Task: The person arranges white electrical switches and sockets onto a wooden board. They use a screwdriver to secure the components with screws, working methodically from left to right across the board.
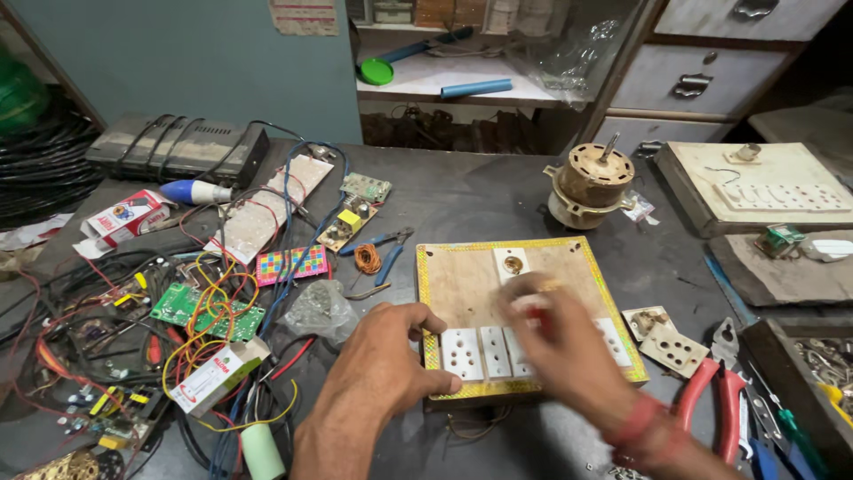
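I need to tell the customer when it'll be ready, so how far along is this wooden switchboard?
Done: white sockets and switches sit in a row on the wooden board, and a round fitting is mounted above. In hand: the left hand steadies the board's front edge while the right hand, blurred, works over the row; its grip is unclear. Left: a loose socket plate lies beside the board.

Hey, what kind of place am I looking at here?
Most likely an electrical repair workbench. A wooden switchboard with white sockets lies under both hands, a small motor stands behind it, and loose circuit boards and tangled wires cover the left side.
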